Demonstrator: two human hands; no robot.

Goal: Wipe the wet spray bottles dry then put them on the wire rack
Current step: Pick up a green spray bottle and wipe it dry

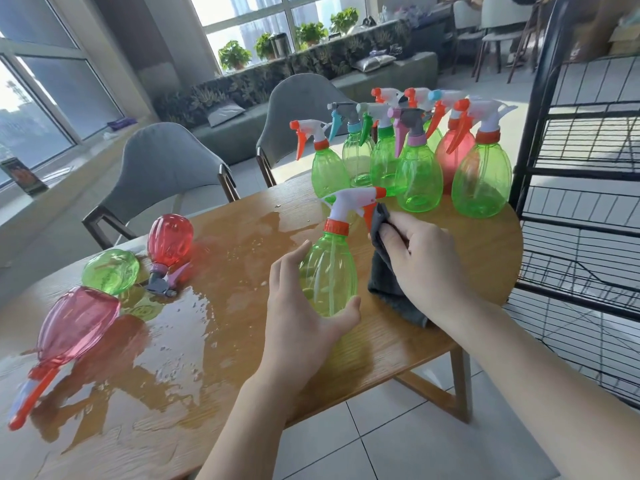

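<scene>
A translucent green plastic spray bottle with a white trigger head and orange collar (329, 268) stands upright near the front middle of the round wooden worktop (433, 344). The left hand (304, 317) cups its lower body, fingers curved behind it and thumb at the base in front. The right hand (422, 265) grips a dark grey cloth (388, 285) and presses a fold of it against the orange trigger; the rest of the cloth hangs down to the worktop just right of the bottle. Behind, at the far right of the worktop, a cluster of upright spray bottles (419, 168) stands close together, mostly green with one red among them. On the left, in a broad puddle of water (194, 327), three more bottles lie on their sides: a red bottle with a grey and purple head (169, 242), a small green bottle (110, 271) beside it, and a pink bottle with an orange trigger (76, 327) nearest the edge. A black wire rack (588, 202) stands just right of the worktop. Two grey upholstered chairs (166, 164) sit at the far side.
</scene>
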